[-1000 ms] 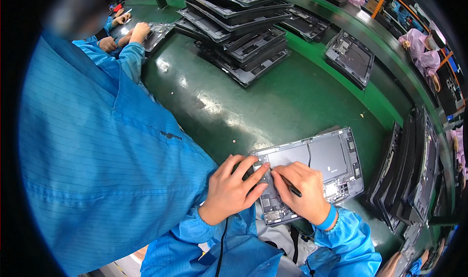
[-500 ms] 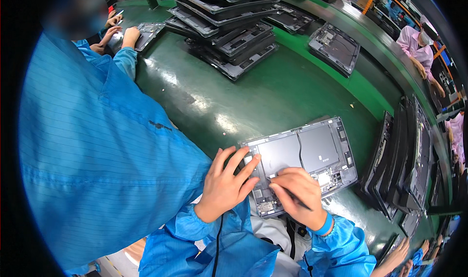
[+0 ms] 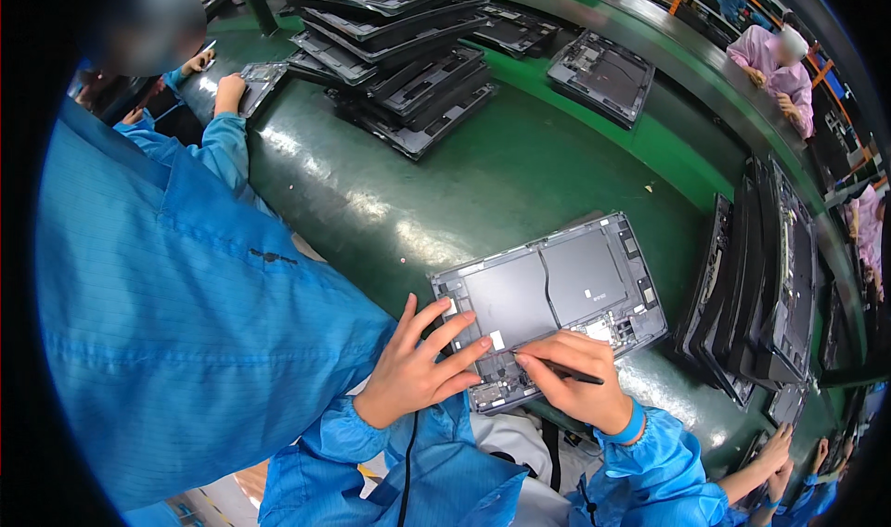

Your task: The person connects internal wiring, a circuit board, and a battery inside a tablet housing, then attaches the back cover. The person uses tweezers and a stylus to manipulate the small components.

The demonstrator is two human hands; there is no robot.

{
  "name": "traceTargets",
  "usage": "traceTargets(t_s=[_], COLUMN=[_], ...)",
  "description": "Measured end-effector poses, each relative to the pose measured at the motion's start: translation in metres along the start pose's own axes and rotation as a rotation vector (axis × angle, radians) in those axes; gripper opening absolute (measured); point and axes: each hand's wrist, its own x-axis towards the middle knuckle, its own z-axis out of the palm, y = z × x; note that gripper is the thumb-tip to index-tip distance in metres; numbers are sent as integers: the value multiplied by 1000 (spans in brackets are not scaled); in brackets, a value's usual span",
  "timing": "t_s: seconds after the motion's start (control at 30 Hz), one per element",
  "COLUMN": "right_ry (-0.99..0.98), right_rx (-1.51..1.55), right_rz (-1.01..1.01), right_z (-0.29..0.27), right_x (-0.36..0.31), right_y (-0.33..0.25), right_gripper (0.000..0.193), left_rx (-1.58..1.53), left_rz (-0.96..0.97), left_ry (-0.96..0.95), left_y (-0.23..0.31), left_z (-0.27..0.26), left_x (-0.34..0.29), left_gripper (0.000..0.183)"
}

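Note:
An opened tablet [image 3: 501, 297] lies in front of me, its grey battery panels, black cable and circuit board exposed. My left hand [image 3: 408, 369] rests with spread fingers on its left end. In my right hand [image 3: 583, 380], a slim black hand tool [image 3: 575, 374] is pinched like a pen. Its tip points at the tablet's near side, just right of a small white label [image 3: 497, 340]. Whether the tip touches a part there is too small to tell.
Stacked tablet housings [image 3: 408, 100] stand at the far left, and more housings [image 3: 756, 286] lean together on the right. A single open tablet [image 3: 603, 77] lies at the back. Close on my left, a co-worker's blue sleeve [image 3: 204, 276] borders the green table [image 3: 343, 174].
The whole view has shifted a little. Relative to the tablet, my right hand and tool tip have moved slightly right. My left fingers have slid nearer along the tablet's left end.

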Motion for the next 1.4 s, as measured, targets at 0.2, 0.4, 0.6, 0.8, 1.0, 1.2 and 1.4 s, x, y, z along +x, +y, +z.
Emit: traceTargets(t_s=[0.2,0.4,0.6,0.8,1.0,1.2,1.4], right_ry=[-107,-151,-162,-135,-144,-67,14], right_rx=[-25,-127,-44,5,-70,-6,-61], right_rz=[-122,-155,-91,-40,-85,-61,30], right_z=[7,4,4,5,4,0,-21], right_x=[3,3,3,5,3,1,-4], right_y=[5,1,1,4,3,1,15], right_gripper=[14,16,19,19,19,17,14], left_rx=[10,-17,-82,-115,-101,-33,-33], left_rz=[9,53,107,123,126,224,230], left_ry=[11,49,89,117,149,172,182], left_y=[0,0,-4,-7,-4,-1,-2], left_z=[1,5,5,7,11,8,6], left_x=[1,-3,-6,-4,-4,10,12], left_gripper=[48,44,41,40,33,27,26])
